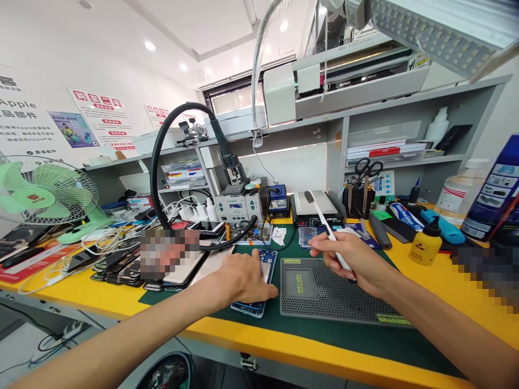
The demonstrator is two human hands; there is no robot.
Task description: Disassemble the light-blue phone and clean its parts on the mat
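Observation:
My left hand (245, 278) is over an opened phone (267, 265) lying on the green mat. Thumb and forefinger are spread apart, and the other fingers are partly hidden. Blue inner parts show along the phone's upper and lower ends; the hand covers much of its middle. In my right hand (344, 254) is a slim white-handled brush (324, 219), gripped like a pen. Its dark bristle head points up and away, in the air above the grey perforated mat (348, 294). A silver tablet-like panel (213, 265) lies left of the phone, partly under my left forearm.
A thick black hose (156, 162) arches over the bench from the grey soldering station (235, 208). Several phones (125, 267) are stacked leftward, near a green fan (40, 189). A yellow bottle (425, 246) stands right, and an LED lamp (438, 38) hangs overhead.

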